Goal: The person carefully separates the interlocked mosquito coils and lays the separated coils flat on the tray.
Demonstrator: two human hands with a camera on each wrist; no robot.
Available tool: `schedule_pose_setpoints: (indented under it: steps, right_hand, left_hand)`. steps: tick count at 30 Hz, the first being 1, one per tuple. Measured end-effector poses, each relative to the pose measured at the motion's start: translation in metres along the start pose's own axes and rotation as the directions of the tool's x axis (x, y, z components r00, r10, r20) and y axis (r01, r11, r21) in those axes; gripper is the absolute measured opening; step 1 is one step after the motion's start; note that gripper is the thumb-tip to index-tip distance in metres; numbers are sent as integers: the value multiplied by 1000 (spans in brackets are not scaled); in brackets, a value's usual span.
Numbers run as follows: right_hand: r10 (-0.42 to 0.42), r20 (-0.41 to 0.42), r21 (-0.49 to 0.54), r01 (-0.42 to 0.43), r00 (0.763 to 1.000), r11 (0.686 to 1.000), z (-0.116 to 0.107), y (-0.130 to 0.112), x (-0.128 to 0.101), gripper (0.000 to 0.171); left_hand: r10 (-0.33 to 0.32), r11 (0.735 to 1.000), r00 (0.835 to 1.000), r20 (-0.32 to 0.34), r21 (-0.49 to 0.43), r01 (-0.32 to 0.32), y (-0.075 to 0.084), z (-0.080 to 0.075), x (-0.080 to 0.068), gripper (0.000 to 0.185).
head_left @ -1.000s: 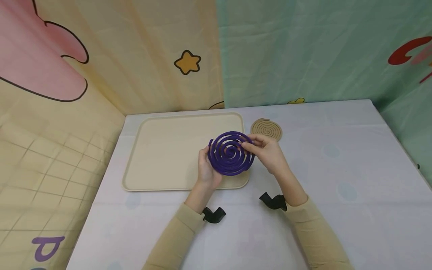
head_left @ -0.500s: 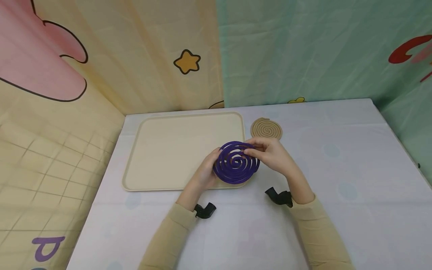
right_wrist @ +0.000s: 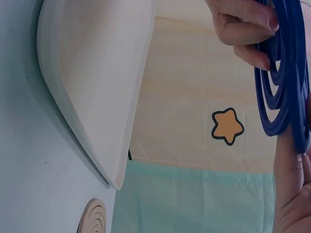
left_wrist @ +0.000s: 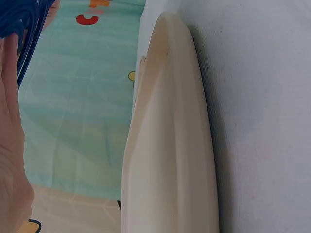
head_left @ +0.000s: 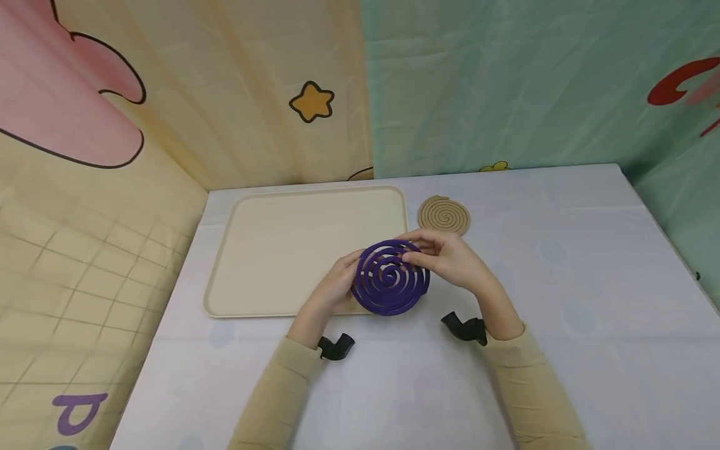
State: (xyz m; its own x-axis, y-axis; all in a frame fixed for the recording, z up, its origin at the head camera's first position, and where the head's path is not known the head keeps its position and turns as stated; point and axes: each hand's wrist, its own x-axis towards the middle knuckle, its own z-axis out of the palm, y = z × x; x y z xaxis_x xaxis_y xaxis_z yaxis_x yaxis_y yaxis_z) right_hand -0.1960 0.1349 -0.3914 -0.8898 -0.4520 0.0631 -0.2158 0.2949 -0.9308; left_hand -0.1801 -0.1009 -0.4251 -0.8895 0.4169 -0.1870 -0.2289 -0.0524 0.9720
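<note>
In the head view a purple mosquito coil [head_left: 390, 300] is held up over the tray's near right corner, its face turned towards me. My left hand [head_left: 332, 284] grips its left edge, with fingers partly behind it. My right hand [head_left: 452, 259] pinches the upper right turns between thumb and fingers. The right wrist view shows the coil [right_wrist: 294, 73] looking blue and edge-on, some turns spread apart from others. Fingers of the left hand [right_wrist: 243, 29] reach its upper side there. A second, tan coil [head_left: 444, 215] lies flat on the table behind my right hand.
A cream tray [head_left: 304, 315] with a raised rim lies at the table's back left. White cloth covers the table [head_left: 562, 281]. Printed curtains [head_left: 506, 81] rise at the back and sides. Black curved mounts [head_left: 464, 328] sit at both wrists.
Both hands have brought the purple coil lower and nearer to me. My left hand has shifted its hold along the left edge; my right hand still pinches the upper right. Tray and tan coil stay put.
</note>
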Motion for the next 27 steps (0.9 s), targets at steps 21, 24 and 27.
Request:
schedule_pose_setpoints:
  steps: [21, 24, 27]
  right_hand:
    - [238, -154, 149, -215, 959, 965, 3, 5, 9, 36]
    - [240, -157, 146, -218, 958, 965, 2, 7, 10, 37]
    - [240, -152, 154, -217, 959, 964, 1, 9, 10, 36]
  left_hand:
    - [15, 947, 973, -229, -309, -88, -2, 14, 7, 22]
    - [26, 942, 975, -223, -322, -98, -5, 14, 7, 21]
    - [31, 943, 979, -201, -319, -95, -6, 13, 8, 20]
